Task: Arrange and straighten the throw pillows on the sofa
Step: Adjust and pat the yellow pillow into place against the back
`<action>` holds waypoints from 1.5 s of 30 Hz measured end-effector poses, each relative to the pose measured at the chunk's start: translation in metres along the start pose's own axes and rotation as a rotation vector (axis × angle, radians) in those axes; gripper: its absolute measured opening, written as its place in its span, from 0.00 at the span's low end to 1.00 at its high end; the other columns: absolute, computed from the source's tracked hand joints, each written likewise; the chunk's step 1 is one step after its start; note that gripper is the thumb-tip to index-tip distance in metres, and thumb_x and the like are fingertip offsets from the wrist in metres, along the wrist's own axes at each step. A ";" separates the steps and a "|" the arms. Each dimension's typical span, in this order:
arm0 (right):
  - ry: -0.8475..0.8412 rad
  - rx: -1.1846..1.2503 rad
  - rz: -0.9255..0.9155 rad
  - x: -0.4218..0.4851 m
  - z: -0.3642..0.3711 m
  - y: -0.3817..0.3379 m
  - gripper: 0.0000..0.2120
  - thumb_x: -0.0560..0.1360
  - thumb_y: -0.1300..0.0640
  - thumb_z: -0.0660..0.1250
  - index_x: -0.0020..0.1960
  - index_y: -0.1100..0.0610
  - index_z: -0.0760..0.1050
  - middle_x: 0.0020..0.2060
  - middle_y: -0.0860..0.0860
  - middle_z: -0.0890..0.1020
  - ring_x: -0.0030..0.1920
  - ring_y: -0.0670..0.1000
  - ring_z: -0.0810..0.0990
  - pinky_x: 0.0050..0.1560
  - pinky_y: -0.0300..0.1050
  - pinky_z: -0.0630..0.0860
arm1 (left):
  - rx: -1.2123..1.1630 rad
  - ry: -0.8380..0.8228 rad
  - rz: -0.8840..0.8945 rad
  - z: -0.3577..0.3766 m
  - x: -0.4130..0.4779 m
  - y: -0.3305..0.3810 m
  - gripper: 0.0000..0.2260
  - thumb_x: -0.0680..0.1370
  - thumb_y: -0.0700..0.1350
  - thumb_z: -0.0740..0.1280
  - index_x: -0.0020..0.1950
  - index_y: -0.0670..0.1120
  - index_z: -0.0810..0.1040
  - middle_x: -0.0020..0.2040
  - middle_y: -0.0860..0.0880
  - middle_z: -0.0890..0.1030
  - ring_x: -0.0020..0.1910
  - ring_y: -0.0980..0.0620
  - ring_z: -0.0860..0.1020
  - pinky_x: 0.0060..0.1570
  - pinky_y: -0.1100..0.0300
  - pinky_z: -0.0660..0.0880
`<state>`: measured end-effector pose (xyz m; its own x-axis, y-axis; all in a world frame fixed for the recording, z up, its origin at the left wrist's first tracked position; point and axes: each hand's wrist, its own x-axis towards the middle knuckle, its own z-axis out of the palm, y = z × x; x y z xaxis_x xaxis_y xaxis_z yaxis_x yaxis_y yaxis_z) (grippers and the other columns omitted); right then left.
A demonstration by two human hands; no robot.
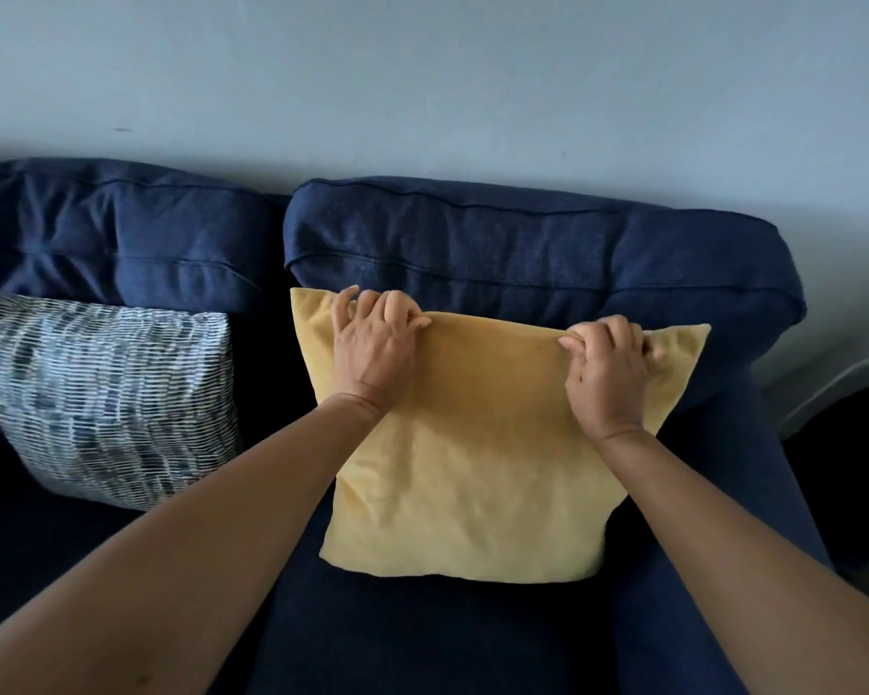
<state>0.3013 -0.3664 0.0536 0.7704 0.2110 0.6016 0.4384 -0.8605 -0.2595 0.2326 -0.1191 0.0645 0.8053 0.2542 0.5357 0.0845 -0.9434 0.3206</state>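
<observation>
Head view, L to R. Patterned pillow [106, 398]: white w/ dark dashed stripes, propped at a tilt against the L back cushion [116, 228] of the navy sofa [422, 634], lower edge on the seat. Dark gap betw. it and the yellow pillow [477, 469]; the two are apart, not touching. Yellow pillow: plain, roughly square, stands on the seat and leans back on the R back cushion [538, 253]; upper L corner sits higher than upper R, so the top edge slopes down to the R. Left hand [372, 343]: fingers curled over the top edge near the upper L corner, thumb on the front face, closed on the fabric. Right hand [608, 373]: likewise clenched on the top edge near the upper R corner, fingertips wrapped behind, thumb in front. Both forearms bare, reaching in from the bottom of frame. R of the pillow: sofa armrest [753, 443]. Behind all: pale blue-grey wall [422, 82].
</observation>
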 end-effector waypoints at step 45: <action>-0.624 -0.460 -0.047 0.009 0.038 0.024 0.18 0.83 0.54 0.51 0.68 0.47 0.71 0.60 0.54 0.79 0.64 0.58 0.74 0.72 0.59 0.56 | 0.298 -0.375 0.057 -0.020 -0.005 0.010 0.17 0.85 0.55 0.51 0.53 0.49 0.77 0.32 0.52 0.74 0.27 0.50 0.67 0.35 0.55 0.62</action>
<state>0.3362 -0.3673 0.0246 0.9336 0.3570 0.0321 0.3462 -0.9213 0.1773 0.2174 -0.1259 0.0808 0.9650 0.1576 0.2097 0.1545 -0.9875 0.0313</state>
